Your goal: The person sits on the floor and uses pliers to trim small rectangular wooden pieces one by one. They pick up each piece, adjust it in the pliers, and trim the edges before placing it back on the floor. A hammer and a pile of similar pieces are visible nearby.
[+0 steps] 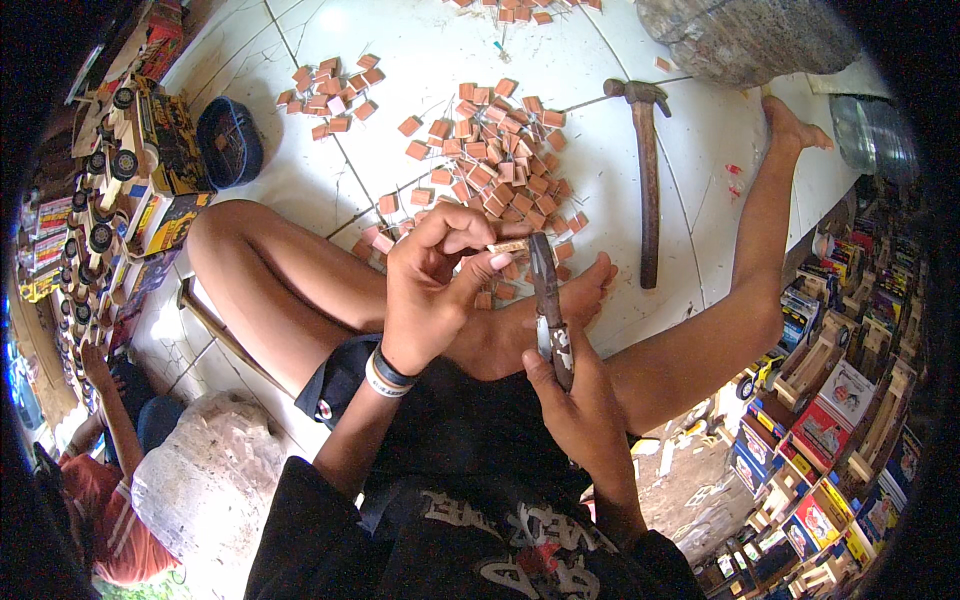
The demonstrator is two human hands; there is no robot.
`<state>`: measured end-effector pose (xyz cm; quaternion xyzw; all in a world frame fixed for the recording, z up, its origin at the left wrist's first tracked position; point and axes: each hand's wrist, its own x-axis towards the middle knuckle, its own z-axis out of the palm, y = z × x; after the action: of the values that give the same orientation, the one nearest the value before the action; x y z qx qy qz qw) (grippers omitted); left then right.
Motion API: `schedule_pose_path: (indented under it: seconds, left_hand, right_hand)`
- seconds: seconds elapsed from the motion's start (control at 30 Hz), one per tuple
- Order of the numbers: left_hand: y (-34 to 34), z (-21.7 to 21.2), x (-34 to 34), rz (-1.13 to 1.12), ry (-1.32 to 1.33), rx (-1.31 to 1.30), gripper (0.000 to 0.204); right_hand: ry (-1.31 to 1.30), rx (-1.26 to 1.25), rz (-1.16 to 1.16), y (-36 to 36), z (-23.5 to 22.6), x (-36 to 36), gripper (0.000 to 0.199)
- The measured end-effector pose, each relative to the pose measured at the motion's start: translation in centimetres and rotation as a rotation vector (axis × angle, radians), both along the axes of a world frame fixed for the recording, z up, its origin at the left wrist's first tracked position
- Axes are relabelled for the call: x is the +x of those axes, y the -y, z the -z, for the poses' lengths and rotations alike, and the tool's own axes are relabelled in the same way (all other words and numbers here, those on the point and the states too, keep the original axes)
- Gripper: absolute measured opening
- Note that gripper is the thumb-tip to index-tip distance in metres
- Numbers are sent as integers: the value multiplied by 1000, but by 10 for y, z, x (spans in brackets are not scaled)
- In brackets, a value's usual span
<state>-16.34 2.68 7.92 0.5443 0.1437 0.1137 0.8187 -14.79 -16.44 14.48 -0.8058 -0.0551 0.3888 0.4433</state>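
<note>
My left hand [440, 275] pinches a small wooden block [510, 246] between thumb and fingertips, above my crossed leg. My right hand [580, 395] is wrapped round the worn, paint-flecked handles of a pair of pliers [545, 285], seen edge-on. The dark jaws point away from me and lie right beside the block's right end; I cannot tell whether they grip it. Just beyond my hands is a heap of small reddish-brown blocks [500, 150], many with thin nails sticking out. Part of that heap is hidden behind my left hand.
A claw hammer [647, 180] lies right of the heap. Farther left are a smaller block cluster [330, 95] and a blue bowl [230, 143] of nails. Toy trucks [110, 190] stand along the left; wooden trucks and boxes [830, 410] fill the right. Another person [110, 500] sits lower left.
</note>
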Motion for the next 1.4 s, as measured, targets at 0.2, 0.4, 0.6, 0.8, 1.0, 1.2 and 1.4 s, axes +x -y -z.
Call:
schedule_pose_path:
  seconds: [0.2, 0.4, 0.6, 0.8, 1.0, 1.2, 1.4]
  left_hand:
    - [-3, 4, 0, 8, 27, 68, 21]
    - [9, 2, -2, -98, 8, -12, 23]
    - [29, -11, -9, -348, -49, 395, 16]
    - [26, -12, -9, -331, -90, 481, 17]
    - [23, -12, -8, -308, -152, 351, 17]
    - [-9, -17, -3, -184, -284, -129, 24]
    - [-21, -24, -6, -86, -384, -243, 22]
  right_hand:
    - [23, 11, -8, -1, 1, -1, 39]
    - [-734, 455, 261, 0, -1, 1, 28]
    - [203, -189, -86, -15, 0, -11, 43]
    - [223, -170, -115, -12, 1, -8, 45]
    - [283, -158, -132, -9, 18, -12, 69]
    - [345, -110, -9, -3, 16, 1, 48]
    - [101, -54, -76, 7, 3, 14, 44]
